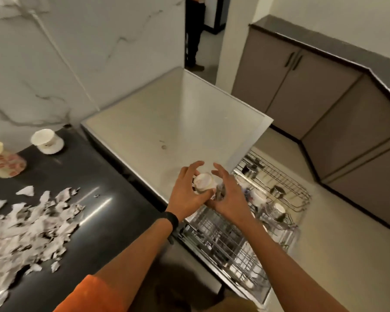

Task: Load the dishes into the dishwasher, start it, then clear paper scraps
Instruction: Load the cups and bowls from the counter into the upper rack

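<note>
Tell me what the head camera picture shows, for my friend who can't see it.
The person's left hand grips a small white cup above the dishwasher's pulled-out wire rack, with the right hand close beside it. On the black counter to the left lie torn paper scraps and another cup on a saucer.

At my left, scraps [29, 224] lie on the tabletop [99, 221], a cup [42, 136] on its saucer [56, 147] behind them. The dishwasher [144, 131] stands right of the tabletop, racks [225, 242] out at its right; my left hand [187, 195] holds a second cup [203, 181] above them.
</note>
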